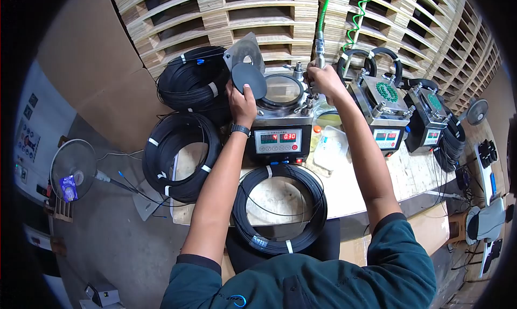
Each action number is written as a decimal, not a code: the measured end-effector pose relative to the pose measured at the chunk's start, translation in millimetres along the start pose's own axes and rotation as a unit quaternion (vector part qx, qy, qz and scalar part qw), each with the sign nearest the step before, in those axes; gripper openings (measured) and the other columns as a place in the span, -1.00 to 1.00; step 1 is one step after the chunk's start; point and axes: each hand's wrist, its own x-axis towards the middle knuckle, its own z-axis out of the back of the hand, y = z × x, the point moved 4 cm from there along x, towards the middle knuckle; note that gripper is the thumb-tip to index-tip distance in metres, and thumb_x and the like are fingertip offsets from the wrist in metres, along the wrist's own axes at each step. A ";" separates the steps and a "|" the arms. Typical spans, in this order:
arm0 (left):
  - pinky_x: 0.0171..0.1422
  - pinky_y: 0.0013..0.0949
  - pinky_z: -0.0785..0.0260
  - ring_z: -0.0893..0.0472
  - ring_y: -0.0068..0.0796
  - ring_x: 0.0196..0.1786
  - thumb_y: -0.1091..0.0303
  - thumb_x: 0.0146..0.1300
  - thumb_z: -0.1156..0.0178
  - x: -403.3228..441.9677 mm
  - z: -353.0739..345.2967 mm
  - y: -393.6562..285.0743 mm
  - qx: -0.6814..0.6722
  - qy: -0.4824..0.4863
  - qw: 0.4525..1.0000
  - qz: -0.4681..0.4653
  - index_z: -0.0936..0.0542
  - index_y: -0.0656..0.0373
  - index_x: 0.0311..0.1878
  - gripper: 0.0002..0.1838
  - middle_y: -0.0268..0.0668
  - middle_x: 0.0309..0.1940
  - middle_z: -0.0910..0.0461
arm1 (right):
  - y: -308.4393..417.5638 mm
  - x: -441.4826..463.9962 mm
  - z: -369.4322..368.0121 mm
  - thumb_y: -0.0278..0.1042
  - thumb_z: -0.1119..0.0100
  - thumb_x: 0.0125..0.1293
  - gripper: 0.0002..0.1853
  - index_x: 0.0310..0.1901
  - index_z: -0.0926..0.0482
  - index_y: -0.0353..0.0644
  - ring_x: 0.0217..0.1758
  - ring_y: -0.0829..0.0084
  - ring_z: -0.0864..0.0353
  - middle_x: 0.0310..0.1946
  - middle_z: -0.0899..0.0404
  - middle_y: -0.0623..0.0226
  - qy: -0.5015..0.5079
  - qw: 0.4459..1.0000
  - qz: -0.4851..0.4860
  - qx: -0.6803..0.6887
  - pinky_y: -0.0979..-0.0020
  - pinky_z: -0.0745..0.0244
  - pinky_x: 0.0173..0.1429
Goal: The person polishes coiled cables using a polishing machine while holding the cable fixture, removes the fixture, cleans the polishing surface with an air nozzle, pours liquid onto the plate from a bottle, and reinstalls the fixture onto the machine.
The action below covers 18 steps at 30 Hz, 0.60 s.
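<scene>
My left hand (243,105) is closed on a dark round disc (250,80), its thumb across the face. Directly behind the disc, a metal plate with a round hole (249,56) stands tilted up beside the machine. My right hand (327,84) wraps around an air gun (320,60) at the end of a green hose (322,19), over the machine's right rear corner; its fingertips are partly hidden. Between the hands lies the machine's round glass-like window (281,89). The machine's front panel (279,140) shows red digits 4 and 0.30.
Coils of black cable lie at the left (183,158) and in front of me (280,244). Two similar machines (383,96) (433,107) stand to the right. A clear plastic box (331,150) sits beside my machine. Wooden pallets (258,12) rise behind the table; a fan (72,169) stands left.
</scene>
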 end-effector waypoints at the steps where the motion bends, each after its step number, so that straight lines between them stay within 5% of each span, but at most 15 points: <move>1: 0.41 -0.01 -0.24 -0.41 0.19 0.26 0.36 0.40 0.01 -0.7 -0.9 -0.1 0.000 0.001 1.000 -0.001 -0.44 0.39 0.24 -0.58 0.15 0.21 -0.42 | 1.6 0.0 0.7 -0.29 -0.07 0.31 -0.77 -0.45 -0.58 -0.20 -0.51 0.54 -0.38 -0.55 -0.51 0.43 0.001 1.000 -0.025 0.006 0.39 -0.27 -0.38; 7: 0.40 -0.01 -0.23 -0.42 0.19 0.26 0.35 0.40 0.01 -0.7 -0.9 1.0 -0.024 -0.005 0.998 0.060 -0.44 0.38 0.24 -0.58 0.16 0.18 -0.45 | -10.0 15.5 3.7 -0.28 -0.06 0.32 -0.71 -0.51 -0.59 -0.22 -0.57 0.53 -0.38 -0.61 -0.51 0.40 -0.043 0.998 0.019 -0.050 0.40 -0.28 -0.42; 9: 0.39 -0.01 -0.24 -0.43 0.18 0.25 0.34 0.40 0.00 -0.5 0.3 -0.3 -0.005 -0.012 0.999 0.043 -0.44 0.37 0.25 -0.57 0.15 0.17 -0.46 | -18.8 18.1 -2.9 -0.28 -0.08 0.33 -0.70 -0.52 -0.60 -0.23 -0.56 0.53 -0.41 -0.60 -0.52 0.40 -0.031 0.998 -0.040 0.029 0.40 -0.30 -0.42; 13: 0.39 -0.01 -0.24 -0.43 0.18 0.26 0.34 0.40 0.00 0.1 0.8 -1.3 -0.010 -0.009 0.999 0.045 -0.44 0.38 0.24 -0.57 0.16 0.18 -0.46 | -19.8 23.8 -20.5 -0.32 -0.07 0.35 -0.76 -0.44 -0.62 -0.22 -0.51 0.53 -0.47 -0.55 -0.58 0.38 -0.088 0.983 -0.007 0.158 0.42 -0.29 -0.42; 18: 0.38 0.00 -0.24 -0.44 0.19 0.25 0.34 0.41 0.01 -0.1 0.6 -0.5 -0.018 -0.014 0.999 0.030 -0.43 0.39 0.24 -0.58 0.16 0.17 -0.46 | -13.4 16.1 -43.6 -0.31 -0.07 0.41 -0.77 -0.32 -0.60 -0.26 -0.40 0.47 -0.57 -0.42 -0.63 0.28 0.075 0.988 -0.039 0.129 0.32 -0.55 -0.23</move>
